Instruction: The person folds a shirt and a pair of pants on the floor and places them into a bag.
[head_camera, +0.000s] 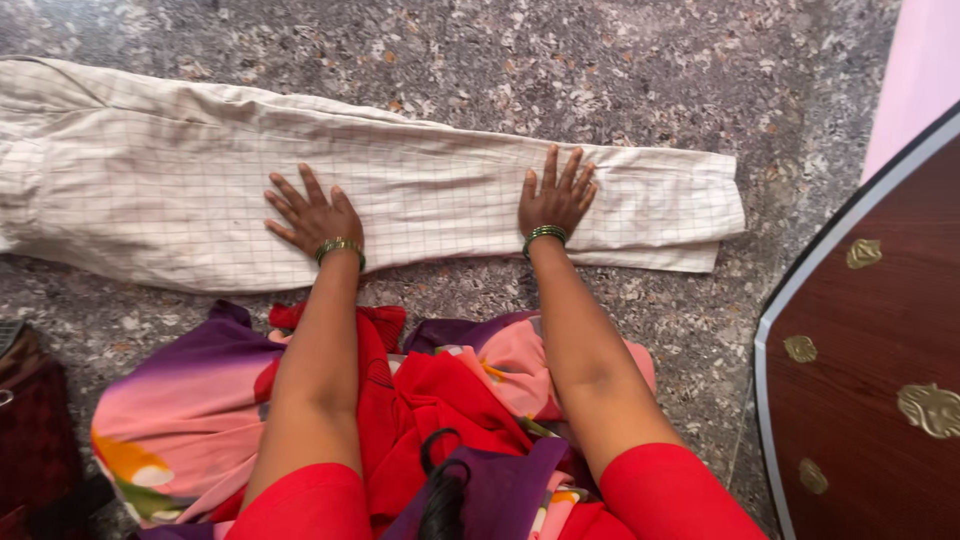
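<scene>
- Currently, a cream checked garment (200, 190), folded into a long band, lies flat on the speckled stone floor (620, 70) and runs from the left edge of the view to a squared end at the right.
- The left hand (312, 215) rests palm-down on the middle of the garment, near its lower edge. Its fingers are spread and extended away from the person, flat against the cloth; nothing is gripped.
- The right hand (556, 198) rests palm-down on the narrower right portion of the garment, well apart from the left hand. Its fingers are spread and straight, pressed flat on the cloth; nothing is pinched.
- Each wrist carries green bangles (341, 246), which lie at the lower edge of the garment.
- Both forearms extend from red sleeves (672, 495) at the bottom of the view.
- Loose clothing in pink, purple and red (190, 400) is bunched on the floor between the person and the garment, just below its lower edge.
- A dark wooden panel with brass-coloured studs and a pale rim (880, 340) occupies the right edge, apart from the garment's end.
- A dark object (35, 430) sits at the lower left; it is possibly a bag, but it is cut off by the frame.
</scene>
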